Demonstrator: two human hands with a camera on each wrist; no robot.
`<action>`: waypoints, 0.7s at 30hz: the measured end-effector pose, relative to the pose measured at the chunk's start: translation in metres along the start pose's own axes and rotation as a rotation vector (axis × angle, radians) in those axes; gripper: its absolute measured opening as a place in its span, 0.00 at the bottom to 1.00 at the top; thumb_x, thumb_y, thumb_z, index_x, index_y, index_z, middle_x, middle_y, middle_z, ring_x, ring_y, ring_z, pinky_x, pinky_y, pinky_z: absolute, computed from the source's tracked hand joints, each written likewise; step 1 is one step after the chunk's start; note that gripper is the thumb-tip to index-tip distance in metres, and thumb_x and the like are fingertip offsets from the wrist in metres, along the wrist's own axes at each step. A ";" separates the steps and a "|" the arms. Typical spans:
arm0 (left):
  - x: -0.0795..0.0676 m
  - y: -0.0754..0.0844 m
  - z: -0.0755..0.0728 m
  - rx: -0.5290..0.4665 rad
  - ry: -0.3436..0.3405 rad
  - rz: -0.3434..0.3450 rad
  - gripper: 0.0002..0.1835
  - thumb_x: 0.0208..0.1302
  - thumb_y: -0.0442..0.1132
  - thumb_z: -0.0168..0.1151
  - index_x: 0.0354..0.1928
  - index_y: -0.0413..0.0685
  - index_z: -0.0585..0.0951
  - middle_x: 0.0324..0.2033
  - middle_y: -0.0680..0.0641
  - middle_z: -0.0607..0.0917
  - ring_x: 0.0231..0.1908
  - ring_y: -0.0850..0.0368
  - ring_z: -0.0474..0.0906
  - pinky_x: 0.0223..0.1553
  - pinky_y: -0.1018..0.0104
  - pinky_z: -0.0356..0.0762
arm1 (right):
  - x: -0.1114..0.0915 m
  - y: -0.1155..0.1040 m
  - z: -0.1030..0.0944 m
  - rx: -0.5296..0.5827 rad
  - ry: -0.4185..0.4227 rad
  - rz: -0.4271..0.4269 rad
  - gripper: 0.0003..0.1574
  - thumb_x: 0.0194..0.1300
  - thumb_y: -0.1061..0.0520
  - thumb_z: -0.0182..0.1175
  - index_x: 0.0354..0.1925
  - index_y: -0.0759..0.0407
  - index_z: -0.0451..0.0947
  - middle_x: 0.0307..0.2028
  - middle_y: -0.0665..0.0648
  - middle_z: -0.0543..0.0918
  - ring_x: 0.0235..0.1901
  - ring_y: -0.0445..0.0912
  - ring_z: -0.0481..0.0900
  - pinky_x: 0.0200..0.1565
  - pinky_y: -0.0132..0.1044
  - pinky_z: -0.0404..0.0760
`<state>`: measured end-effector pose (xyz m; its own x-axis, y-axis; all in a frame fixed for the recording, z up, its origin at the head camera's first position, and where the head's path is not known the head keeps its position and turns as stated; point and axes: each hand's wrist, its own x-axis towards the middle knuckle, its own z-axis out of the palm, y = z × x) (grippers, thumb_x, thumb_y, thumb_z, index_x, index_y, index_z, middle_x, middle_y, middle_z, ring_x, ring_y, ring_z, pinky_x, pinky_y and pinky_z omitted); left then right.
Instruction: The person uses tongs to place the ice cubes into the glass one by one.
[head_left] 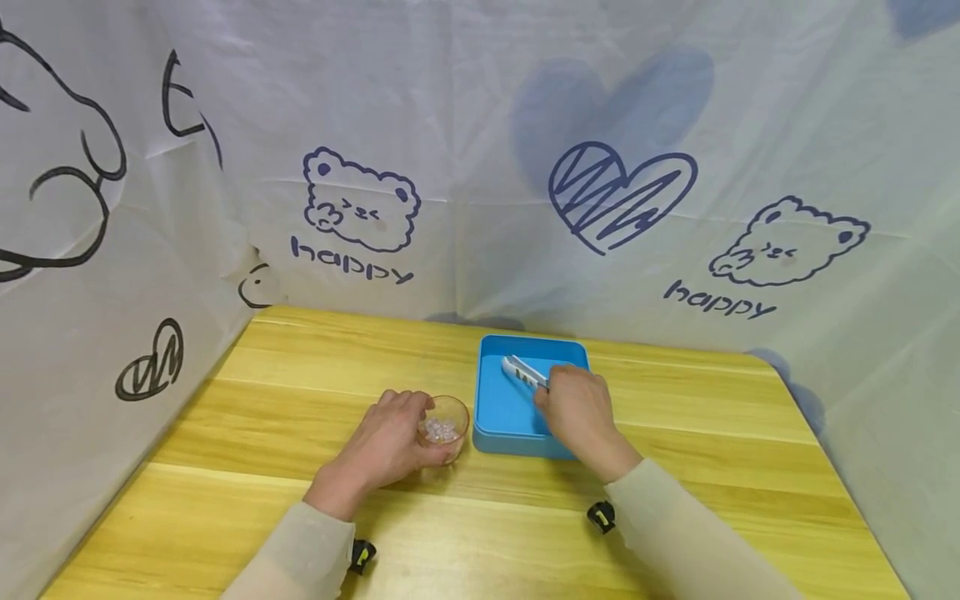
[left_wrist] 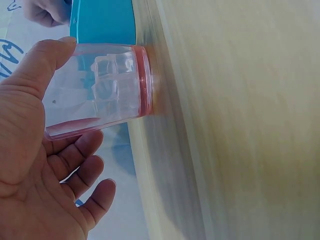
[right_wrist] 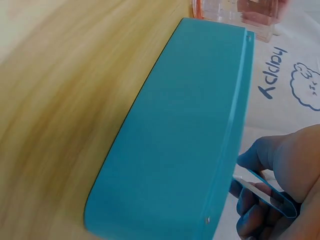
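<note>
My left hand grips a clear cup with a pinkish rim, thumb on the near side and fingers around the far side. Transparent cubes like ice lie in the bottom of this cup, whose base is at the tabletop. Just right of it is a shallow blue box. Over the box, my right hand holds small white tongs, tips pointing to the far left inside the walls. Between the tips I can make out nothing. The box wall hides part of the tongs in the right wrist view.
The wooden table carries the cup and the box. White cloth with drawn hearts and bears hangs behind and at both sides. A black strap is on the left wrist, another on the right.
</note>
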<state>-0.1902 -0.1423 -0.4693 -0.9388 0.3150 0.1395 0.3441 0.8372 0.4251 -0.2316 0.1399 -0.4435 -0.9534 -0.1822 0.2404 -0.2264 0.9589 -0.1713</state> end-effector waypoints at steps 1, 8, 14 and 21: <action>0.000 0.000 0.000 0.000 0.001 0.001 0.40 0.54 0.64 0.79 0.60 0.43 0.81 0.48 0.48 0.86 0.51 0.49 0.75 0.54 0.50 0.76 | -0.003 0.002 -0.001 0.006 0.004 -0.002 0.20 0.71 0.52 0.66 0.24 0.57 0.73 0.21 0.53 0.72 0.22 0.49 0.69 0.29 0.44 0.70; 0.000 -0.002 0.001 -0.004 0.002 0.001 0.40 0.54 0.64 0.79 0.60 0.44 0.81 0.47 0.48 0.86 0.51 0.49 0.75 0.54 0.50 0.76 | -0.021 0.006 -0.012 0.048 0.042 -0.018 0.17 0.71 0.54 0.65 0.26 0.58 0.74 0.22 0.54 0.72 0.23 0.49 0.68 0.31 0.45 0.69; 0.000 -0.002 0.001 -0.014 0.006 0.002 0.40 0.54 0.64 0.79 0.60 0.44 0.81 0.48 0.48 0.86 0.51 0.50 0.75 0.54 0.50 0.76 | -0.033 0.004 -0.022 0.090 0.080 -0.048 0.16 0.71 0.55 0.66 0.27 0.58 0.75 0.23 0.53 0.73 0.24 0.48 0.68 0.32 0.43 0.68; 0.000 -0.002 0.001 -0.015 0.017 0.010 0.39 0.54 0.63 0.79 0.59 0.44 0.81 0.48 0.48 0.86 0.49 0.51 0.74 0.52 0.51 0.76 | -0.045 -0.004 -0.031 0.132 0.124 -0.103 0.12 0.68 0.56 0.70 0.30 0.59 0.79 0.26 0.52 0.77 0.26 0.46 0.70 0.34 0.44 0.71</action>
<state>-0.1908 -0.1432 -0.4709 -0.9353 0.3160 0.1590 0.3537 0.8270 0.4370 -0.1816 0.1512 -0.4241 -0.8938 -0.2422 0.3775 -0.3538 0.8981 -0.2614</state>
